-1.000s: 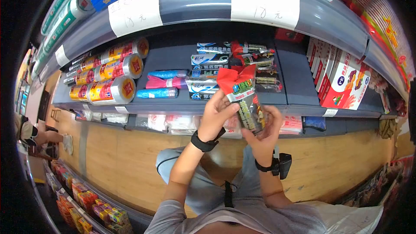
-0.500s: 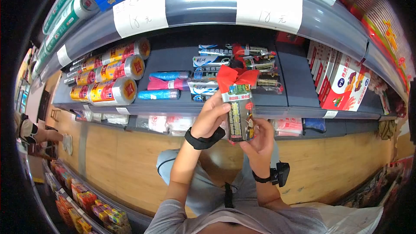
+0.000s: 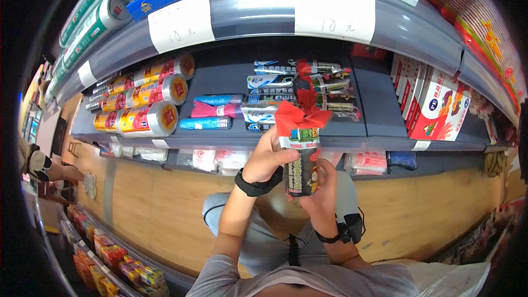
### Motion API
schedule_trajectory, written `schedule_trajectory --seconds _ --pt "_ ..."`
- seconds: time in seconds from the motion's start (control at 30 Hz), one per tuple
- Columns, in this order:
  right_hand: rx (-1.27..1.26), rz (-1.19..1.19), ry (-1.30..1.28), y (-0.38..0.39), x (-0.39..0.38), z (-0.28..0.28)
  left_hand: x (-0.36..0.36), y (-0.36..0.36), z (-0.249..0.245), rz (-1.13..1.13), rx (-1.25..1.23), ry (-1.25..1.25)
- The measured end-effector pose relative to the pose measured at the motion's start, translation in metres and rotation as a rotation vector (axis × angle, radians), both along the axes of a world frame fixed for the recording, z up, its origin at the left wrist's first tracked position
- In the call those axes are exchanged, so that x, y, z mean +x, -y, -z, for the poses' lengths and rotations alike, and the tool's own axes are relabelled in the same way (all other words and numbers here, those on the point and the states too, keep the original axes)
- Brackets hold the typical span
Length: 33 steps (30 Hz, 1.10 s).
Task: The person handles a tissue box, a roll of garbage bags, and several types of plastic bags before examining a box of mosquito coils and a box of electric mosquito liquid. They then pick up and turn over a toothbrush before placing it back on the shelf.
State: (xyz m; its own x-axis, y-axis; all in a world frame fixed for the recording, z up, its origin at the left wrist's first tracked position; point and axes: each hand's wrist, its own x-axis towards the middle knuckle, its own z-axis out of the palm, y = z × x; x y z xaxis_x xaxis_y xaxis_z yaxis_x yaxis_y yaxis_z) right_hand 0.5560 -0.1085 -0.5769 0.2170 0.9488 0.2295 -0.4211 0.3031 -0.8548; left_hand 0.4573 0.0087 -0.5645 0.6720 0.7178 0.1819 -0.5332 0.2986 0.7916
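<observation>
A dark packaged roll [image 3: 301,173] with a red top is held upright in front of the shelf edge. My left hand [image 3: 268,157] is wrapped round its left side, thumb across the front. My right hand [image 3: 322,190] grips it low on the right side, fingers partly behind it. Behind it on the shelf lie similar black and red packages [image 3: 330,83] beside white and blue ones [image 3: 269,81]. To their left are blue rolls [image 3: 206,123] and a pink roll [image 3: 212,110].
Large yellow-labelled rolls [image 3: 148,119] lie on the shelf's left, and red and white boxes [image 3: 440,107] stand at its right. An upper shelf edge [image 3: 253,14] with price cards overhangs. Another person's leg [image 3: 63,171] shows at far left, above a low rack of colourful packets [image 3: 137,272].
Both hands have moved down and slightly left with the packaged roll, away from the shelf. The view has shifted a little.
</observation>
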Motion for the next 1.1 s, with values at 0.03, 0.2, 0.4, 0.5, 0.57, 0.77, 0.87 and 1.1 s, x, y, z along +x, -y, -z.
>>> schedule_trajectory --seconds 0.03,0.2,0.4,0.5,0.57,0.77,0.87,1.1 --pt "-0.049 0.001 -0.021 -0.001 0.000 0.000 0.001 0.000 0.000 0.001 0.000 -0.001" --pt "-0.014 0.044 0.055 -0.007 0.005 -0.003 0.006 0.003 -0.002 -0.058 0.038 -0.063" --pt "-0.050 0.045 -0.010 -0.007 0.002 -0.003 0.005 0.003 0.002 -0.054 -0.003 -0.066" --pt "-0.064 0.028 0.022 -0.009 0.003 0.000 0.006 0.006 -0.006 -0.126 0.103 -0.148" --pt "-0.043 0.066 0.110 -0.011 0.002 0.002 0.006 0.006 -0.007 -0.167 0.148 -0.189" --pt "-0.083 0.051 0.088 -0.012 0.000 0.002 0.006 0.007 -0.010 -0.193 0.135 -0.200" --pt "-0.085 0.037 0.074 -0.012 0.000 0.002 0.006 0.006 -0.010 -0.200 0.121 -0.193" --pt "-0.056 0.082 -0.041 -0.013 -0.006 0.003 0.005 0.002 -0.007 -0.281 0.104 -0.169"
